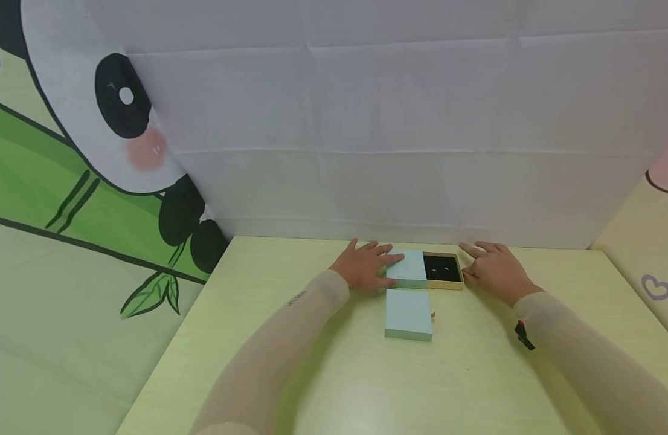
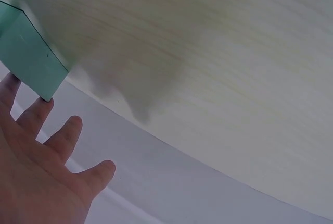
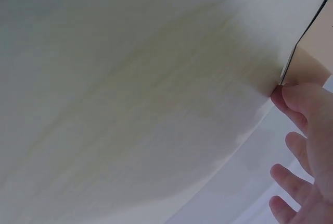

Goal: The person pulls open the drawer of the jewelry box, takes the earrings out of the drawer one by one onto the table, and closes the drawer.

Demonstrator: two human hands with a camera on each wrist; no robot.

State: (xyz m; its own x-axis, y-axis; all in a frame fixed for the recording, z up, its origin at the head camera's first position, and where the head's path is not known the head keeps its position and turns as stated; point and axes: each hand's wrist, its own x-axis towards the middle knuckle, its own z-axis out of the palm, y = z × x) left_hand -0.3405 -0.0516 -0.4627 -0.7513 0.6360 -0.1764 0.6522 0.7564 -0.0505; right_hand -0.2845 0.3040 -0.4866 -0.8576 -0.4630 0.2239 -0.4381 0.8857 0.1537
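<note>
A pale blue slide-out jewelry box (image 1: 406,269) lies near the table's far edge. Its gold-edged drawer (image 1: 458,286) is pulled out to the right, showing a black pad (image 1: 439,269) with two small shiny pieces like stud earrings. My left hand (image 1: 362,266) rests against the outer sleeve's left end with fingers spread and straight; in the left wrist view fingertips touch the teal sleeve (image 2: 32,52). At the drawer's right end is my right hand (image 1: 497,272), thumb and forefinger pinching its edge (image 3: 307,62); whether a pull tab is between them is hidden.
A second pale blue box (image 1: 408,314), closed, with a small brown tab (image 1: 433,315) on its right side, lies just nearer than the first. Behind the pale wooden table (image 1: 345,393) hangs a white cloth (image 1: 366,121); cartoon-printed cloth (image 1: 57,163) covers the left side.
</note>
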